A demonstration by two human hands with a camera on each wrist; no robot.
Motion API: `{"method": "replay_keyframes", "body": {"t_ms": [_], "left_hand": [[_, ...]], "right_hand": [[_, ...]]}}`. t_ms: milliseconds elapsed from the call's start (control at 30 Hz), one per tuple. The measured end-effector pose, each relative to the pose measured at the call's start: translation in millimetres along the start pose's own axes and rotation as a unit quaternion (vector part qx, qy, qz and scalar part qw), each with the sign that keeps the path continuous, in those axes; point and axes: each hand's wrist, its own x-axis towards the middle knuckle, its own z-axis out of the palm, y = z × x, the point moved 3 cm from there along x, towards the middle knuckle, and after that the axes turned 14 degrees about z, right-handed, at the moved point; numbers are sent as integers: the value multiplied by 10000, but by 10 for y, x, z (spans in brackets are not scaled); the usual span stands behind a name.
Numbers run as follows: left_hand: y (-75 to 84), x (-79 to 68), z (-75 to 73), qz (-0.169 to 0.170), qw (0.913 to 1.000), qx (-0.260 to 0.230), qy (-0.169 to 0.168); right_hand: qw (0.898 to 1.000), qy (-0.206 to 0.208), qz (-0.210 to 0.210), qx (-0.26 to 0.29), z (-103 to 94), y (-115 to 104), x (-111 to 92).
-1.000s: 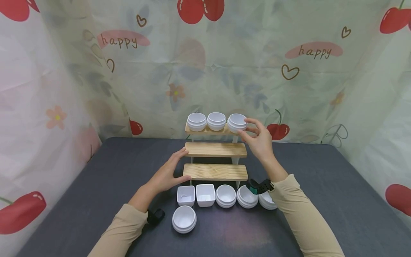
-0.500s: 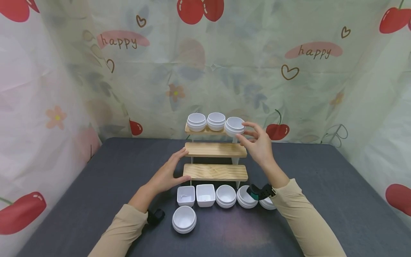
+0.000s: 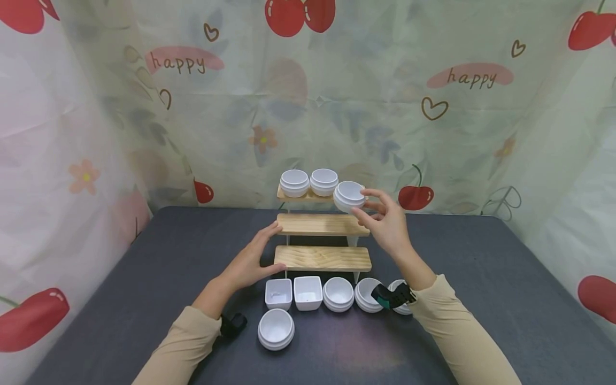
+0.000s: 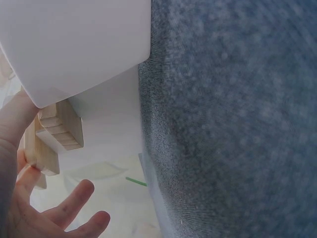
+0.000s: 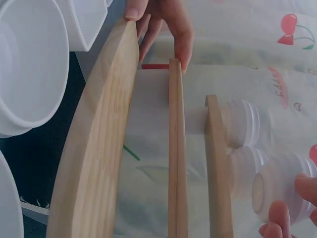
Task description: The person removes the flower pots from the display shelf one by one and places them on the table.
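A three-tier wooden stand [image 3: 323,259] with white side supports stands mid-table. My left hand [image 3: 251,259] touches its left side, thumb at the lowest shelf and fingertips at the middle one; in the left wrist view two fingers of that hand [image 4: 64,208] extend past the shelf ends. My right hand [image 3: 386,222] pinches a round white bowl [image 3: 348,195] by its right side, in front of the top shelf's right end. The right wrist view shows the held bowl [image 5: 282,186] off the shelf, its underside visible. Two more round white bowls [image 3: 294,183] sit on the top shelf.
In front of the stand is a row of white bowls: two square ones [image 3: 308,293] at left, round ones [image 3: 338,294] to the right, partly behind the right wrist strap. Another round bowl [image 3: 276,329] sits nearer. A printed curtain [image 3: 317,107] hangs behind the dark table [image 3: 192,235].
My right hand has taken the third bowl off the right end of the top shelf, moving it forward, down and slightly left. My left hand has stayed at the stand's left side.
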Motion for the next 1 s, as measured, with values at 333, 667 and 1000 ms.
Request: {"method": "replay_keyframes", "body": {"t_ms": [333, 667, 1000], "left_hand": [[8, -3, 4, 26, 10000, 4, 5], [19, -4, 2, 11, 10000, 0, -1], [18, 2, -4, -12, 10000, 18, -16]], "right_hand": [[9998, -184, 95, 12, 39, 9, -110], [9989, -402, 228, 27, 87, 21, -215], [9983, -502, 267, -80, 133, 46, -274]]}}
